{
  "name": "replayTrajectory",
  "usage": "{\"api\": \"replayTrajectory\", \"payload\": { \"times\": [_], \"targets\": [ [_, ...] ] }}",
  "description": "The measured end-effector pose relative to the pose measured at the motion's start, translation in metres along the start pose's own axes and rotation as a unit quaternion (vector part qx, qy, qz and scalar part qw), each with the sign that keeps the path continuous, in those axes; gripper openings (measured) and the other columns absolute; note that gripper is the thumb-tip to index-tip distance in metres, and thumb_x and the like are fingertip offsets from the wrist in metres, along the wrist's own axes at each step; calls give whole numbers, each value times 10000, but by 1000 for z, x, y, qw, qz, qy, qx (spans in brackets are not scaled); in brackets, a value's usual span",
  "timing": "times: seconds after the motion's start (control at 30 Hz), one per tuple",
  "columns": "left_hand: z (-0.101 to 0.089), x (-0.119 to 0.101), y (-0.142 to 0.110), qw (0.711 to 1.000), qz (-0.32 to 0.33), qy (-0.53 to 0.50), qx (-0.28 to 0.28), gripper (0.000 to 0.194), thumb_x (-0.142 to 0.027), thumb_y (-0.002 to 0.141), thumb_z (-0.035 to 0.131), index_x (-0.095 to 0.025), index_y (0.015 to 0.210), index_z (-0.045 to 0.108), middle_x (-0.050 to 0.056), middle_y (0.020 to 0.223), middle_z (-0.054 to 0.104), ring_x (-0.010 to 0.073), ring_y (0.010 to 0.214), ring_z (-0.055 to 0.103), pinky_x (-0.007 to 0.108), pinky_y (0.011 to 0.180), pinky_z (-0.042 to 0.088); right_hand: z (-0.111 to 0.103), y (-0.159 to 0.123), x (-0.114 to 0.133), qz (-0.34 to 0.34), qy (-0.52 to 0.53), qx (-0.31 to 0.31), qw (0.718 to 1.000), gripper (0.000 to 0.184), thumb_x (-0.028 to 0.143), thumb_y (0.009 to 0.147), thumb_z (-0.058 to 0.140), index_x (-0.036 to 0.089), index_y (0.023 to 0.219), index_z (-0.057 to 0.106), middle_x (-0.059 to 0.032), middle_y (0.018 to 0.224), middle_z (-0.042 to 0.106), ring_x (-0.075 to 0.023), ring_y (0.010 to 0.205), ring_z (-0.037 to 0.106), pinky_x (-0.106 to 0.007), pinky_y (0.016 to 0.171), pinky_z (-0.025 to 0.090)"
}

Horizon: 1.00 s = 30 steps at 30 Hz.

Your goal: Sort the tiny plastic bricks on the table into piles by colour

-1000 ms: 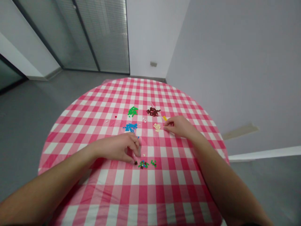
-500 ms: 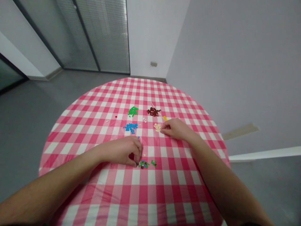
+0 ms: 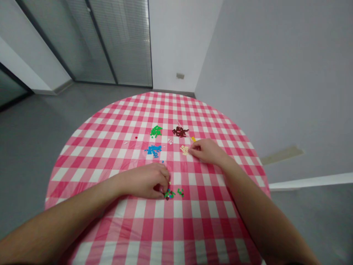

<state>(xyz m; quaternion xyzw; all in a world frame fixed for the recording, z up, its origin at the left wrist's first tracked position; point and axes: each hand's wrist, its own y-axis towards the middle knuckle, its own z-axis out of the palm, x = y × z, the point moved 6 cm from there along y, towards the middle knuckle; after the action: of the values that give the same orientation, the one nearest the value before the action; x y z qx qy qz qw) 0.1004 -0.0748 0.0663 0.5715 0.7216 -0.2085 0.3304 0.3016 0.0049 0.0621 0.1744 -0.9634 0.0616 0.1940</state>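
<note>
1. Left hand (image 3: 145, 182): fingers (image 3: 165, 177) curled down and narrow, tips at the edge of a mixed pile of tiny plastic bricks (image 3: 168, 194). Cannot tell if they hold a piece.
2. Right hand (image 3: 206, 151): fingers (image 3: 194, 148) loosely curled, narrow, tips just right of cream bricks (image 3: 184, 149). Cannot tell if they hold anything.
3. Just right of the left fingertips: small green bricks (image 3: 180, 192).
4. Beyond the right fingertips: yellow bricks (image 3: 193, 139), near them.
5. Ahead of the left fingers, well apart: blue bricks (image 3: 153, 150), green bricks (image 3: 156, 131). Ahead of the right fingers: dark brown bricks (image 3: 180, 131).
6. All lie on a round table with a pink-and-white gingham cloth (image 3: 176, 228).
7. Past the fingers and table: grey floor (image 3: 35, 147), glass partition with blinds (image 3: 124, 40).
</note>
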Motion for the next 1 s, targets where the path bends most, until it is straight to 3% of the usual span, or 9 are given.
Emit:
{"api": "replayTrajectory", "payload": {
  "times": [0.13,0.23,0.33,0.43,0.6,1.0],
  "targets": [
    [-8,4,1,999,-23,-30,-24,157,-173,926,610,-194,849,745,61,887,727,189,887,651,329,863,482,-8,-3,11,-22,39,-56,997,235,294,918,623,184,760,758,-54,735,750,-160,625,631,-273,573,389],
    [-23,20,-2,984,-93,-60,-140,182,-251,951,590,-191,882,747,59,910,735,187,885,657,336,861,491,-8,-9,34,-100,108,-104,984,158,289,907,653,206,853,777,-49,808,772,-165,702,667,-266,628,449],
    [-34,39,-9,940,-180,-106,-269,205,-335,920,626,-189,846,750,53,882,737,188,842,656,327,807,502,1,-19,62,-190,155,-134,960,146,328,902,689,212,903,777,-44,786,764,-150,664,647,-258,608,459],
    [-33,50,-13,905,-216,-163,-328,250,-412,879,665,-187,825,759,49,855,735,189,810,655,321,780,508,13,-23,78,-222,169,-153,948,132,315,917,679,223,922,773,-36,777,759,-136,629,619,-257,594,454],
    [-29,53,-13,884,-226,-218,-346,289,-459,834,709,-175,799,752,51,852,744,193,817,659,325,794,512,21,-22,82,-212,171,-178,946,119,262,925,658,216,917,768,-34,767,742,-133,635,601,-257,610,451],
    [-24,55,-10,882,-224,-277,-309,292,-424,845,703,-185,993,782,63,992,784,211,908,682,382,894,514,16,-18,75,-206,142,-193,949,141,274,942,620,203,903,735,-43,767,698,-146,658,582,-276,632,446]
  ]
}}
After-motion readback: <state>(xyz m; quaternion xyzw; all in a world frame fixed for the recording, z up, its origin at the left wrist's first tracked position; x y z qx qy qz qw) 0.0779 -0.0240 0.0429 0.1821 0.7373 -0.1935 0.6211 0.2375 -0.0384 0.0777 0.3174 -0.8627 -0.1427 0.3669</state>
